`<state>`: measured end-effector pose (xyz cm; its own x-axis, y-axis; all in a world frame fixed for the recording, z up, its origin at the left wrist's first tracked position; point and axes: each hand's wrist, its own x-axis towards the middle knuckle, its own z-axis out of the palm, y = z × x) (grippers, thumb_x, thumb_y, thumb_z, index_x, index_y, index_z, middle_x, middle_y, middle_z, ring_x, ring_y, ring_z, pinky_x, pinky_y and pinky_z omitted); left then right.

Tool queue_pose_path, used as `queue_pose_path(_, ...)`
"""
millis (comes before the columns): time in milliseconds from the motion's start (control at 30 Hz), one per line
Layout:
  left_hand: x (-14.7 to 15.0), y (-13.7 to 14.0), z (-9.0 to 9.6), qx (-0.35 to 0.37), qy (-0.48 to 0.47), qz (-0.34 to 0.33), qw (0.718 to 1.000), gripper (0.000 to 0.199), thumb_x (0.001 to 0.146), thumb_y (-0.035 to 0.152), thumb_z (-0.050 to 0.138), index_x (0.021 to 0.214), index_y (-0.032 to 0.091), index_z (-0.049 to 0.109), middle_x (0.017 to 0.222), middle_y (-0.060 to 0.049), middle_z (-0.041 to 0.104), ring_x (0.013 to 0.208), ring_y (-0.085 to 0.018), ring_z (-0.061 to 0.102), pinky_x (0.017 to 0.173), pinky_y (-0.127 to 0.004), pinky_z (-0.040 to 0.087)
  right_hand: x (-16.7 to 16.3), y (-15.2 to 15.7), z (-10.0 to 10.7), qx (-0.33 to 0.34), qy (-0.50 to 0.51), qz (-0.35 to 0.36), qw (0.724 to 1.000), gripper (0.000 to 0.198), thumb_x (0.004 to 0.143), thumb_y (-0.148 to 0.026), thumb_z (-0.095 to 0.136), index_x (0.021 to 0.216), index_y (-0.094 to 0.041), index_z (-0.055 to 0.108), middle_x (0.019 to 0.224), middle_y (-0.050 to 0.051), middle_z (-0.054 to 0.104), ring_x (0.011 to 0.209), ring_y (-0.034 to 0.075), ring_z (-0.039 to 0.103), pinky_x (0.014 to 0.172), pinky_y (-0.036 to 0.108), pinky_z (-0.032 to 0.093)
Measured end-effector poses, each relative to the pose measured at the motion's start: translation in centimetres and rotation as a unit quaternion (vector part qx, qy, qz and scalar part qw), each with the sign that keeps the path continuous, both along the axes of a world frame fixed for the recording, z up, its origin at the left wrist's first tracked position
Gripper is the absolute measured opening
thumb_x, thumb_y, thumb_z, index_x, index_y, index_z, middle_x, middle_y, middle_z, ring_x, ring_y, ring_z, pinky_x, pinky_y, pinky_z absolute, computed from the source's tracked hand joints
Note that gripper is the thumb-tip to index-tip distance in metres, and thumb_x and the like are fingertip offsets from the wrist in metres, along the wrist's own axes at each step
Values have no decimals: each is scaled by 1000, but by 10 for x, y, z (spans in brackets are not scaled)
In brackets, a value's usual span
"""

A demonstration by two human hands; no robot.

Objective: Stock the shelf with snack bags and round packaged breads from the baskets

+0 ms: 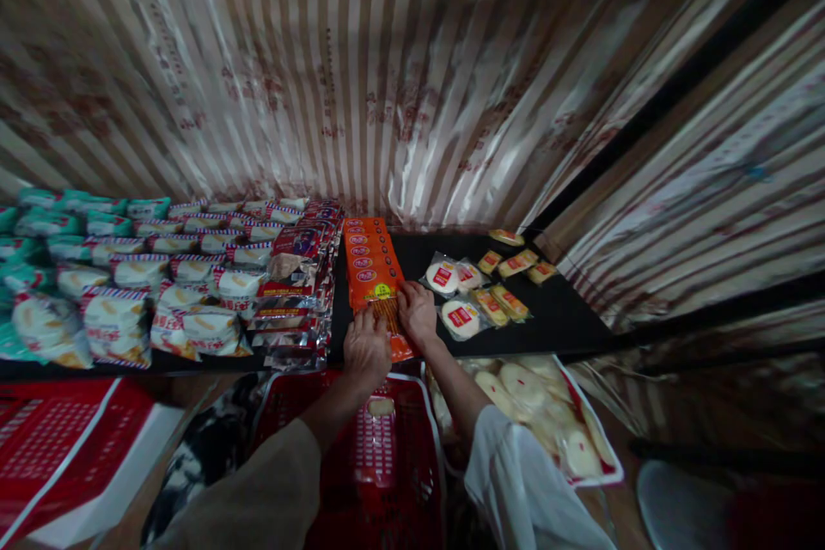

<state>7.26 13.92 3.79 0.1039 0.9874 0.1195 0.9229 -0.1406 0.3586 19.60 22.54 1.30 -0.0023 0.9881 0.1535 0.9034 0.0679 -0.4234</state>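
Note:
A row of overlapping orange snack packets (370, 253) lies on the black shelf in front of me. The nearest packet has a clear window showing brown sticks (388, 310). My left hand (367, 351) holds this packet at its lower left side, fingers bent over the edge. On the opposite side my right hand (418, 309) grips the packet's right edge, fingertips near the yellow label. Both thumbs are partly hidden. Left of the packets stand stacked dark red and silver packets (293, 275). Right of my right hand lie round white wrapped cakes (461, 318).
White bags (116, 325) and green bags (39, 223) fill the shelf's left part. Small yellow wrapped cakes (517, 263) lie at right. Below are a red basket (433, 447) and a white-rimmed crate (602, 434) of wrapped cakes. Striped sheeting (361, 86) hangs behind.

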Motion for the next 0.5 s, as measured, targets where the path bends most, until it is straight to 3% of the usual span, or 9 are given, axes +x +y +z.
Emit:
queue_pose_path(300, -2, 2, -3, -31, -16, 10, 999, 40, 82, 22, 48, 121, 16, 53, 135, -16, 44, 123, -29, 40, 100, -41, 36, 0, 2, -1, -20, 34, 11, 999, 40, 92, -28, 35, 121, -15, 58, 126, 10, 55, 116, 20, 44, 100, 33, 30)
queue_pose_path(500, -15, -18, 7, 16, -62, -4, 998, 40, 83, 18, 46, 122, 12, 53, 133, -15, 46, 127, -27, 36, 107, -39, 29, -9, -29, 12, 70, 66, -30, 995, 40, 90, -28, 37, 120, -12, 58, 131, 13, 49, 120, 22, 39, 102, 36, 30)
